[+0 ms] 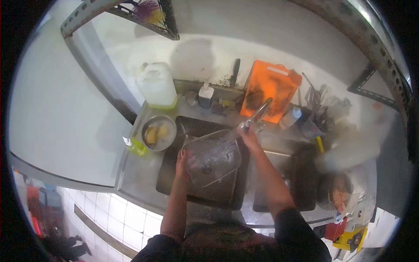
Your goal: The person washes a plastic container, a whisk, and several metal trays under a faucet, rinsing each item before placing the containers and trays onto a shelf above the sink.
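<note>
My left hand point(182, 165) grips the left edge of a rectangular wire mesh basket point(212, 158), which is tilted over the left sink basin point(170, 178). At the metal faucet point(263, 107), between the two basins, my right hand point(248, 136) is closed around its near end. The basket's upper right corner comes close to this hand. Left of the basket, a round metal bowl point(173, 139) holds yellow sponges point(152, 134) in cloudy liquid.
Behind the sink stand a large jug point(156, 83), a soap dispenser point(205, 96) and an orange cutting board point(273, 85) leaning on the wall. A green bottle point(137, 147) is at left. Utensils point(315, 102) and a metal pot point(328, 192) crowd the right; shelf frames point(94, 15) overhang.
</note>
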Motion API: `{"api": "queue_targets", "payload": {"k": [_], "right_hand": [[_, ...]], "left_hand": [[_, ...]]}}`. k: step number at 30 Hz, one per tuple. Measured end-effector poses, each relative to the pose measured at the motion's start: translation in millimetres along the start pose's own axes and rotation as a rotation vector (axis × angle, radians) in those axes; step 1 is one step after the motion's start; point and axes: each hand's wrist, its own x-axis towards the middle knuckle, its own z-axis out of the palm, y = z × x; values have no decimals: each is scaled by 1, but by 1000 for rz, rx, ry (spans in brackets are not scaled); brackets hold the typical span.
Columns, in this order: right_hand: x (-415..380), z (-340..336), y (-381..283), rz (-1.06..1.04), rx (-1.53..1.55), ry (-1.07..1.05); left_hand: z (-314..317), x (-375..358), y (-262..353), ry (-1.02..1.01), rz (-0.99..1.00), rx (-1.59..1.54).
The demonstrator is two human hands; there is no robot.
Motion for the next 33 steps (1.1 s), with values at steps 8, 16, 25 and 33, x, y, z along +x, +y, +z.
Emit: {"api": "queue_targets", "payload": {"k": [8,16,25,33], "right_hand": [[-20,0,8,15,255,5],[-38,24,11,-34,28,284],[-55,32,39,26,-127,510],[-70,29,29,-289,-378,26]], "left_hand": [[14,-25,14,-12,234,-73],[27,-46,7,-146,219,-342],[-45,16,-117,-12,142,407],[127,-29,19,-70,794,1676]]}}
